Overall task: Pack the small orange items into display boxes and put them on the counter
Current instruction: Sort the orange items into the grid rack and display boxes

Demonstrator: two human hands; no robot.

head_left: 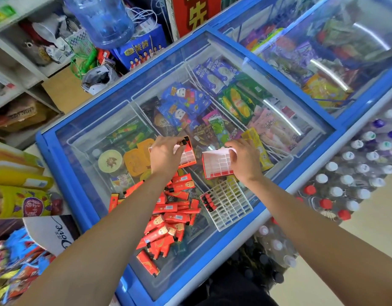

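We stood at the chest freezer (64,180), using its glass lid (95,140) as our worktop. The loose orange lighters (170,208) lay heaped on the glass near its front edge, between our forearms. Just beyond the heap, our left hand (166,154) hovered over the left display box (189,159), its fingers (177,144) pinching a couple of black-capped lighters above the white cells. Beside it sat the right display box (217,167), its cells seemingly all unfilled. Our right hand (243,160) held it at the far corner, fingers (233,151) curled over the rim. Nearer us, a loose white grid insert (227,206) lay flat on the glass with a few lighters standing in one edge row. A block of capped bottles (345,180) filled the far right. We judged the lighters light, stiff and rather slick in their wrappers, best taken by the body near the cap and dropped in upright. The card boxes looked flimsy and likely to slide on glass, so they wanted steadying at a wall.
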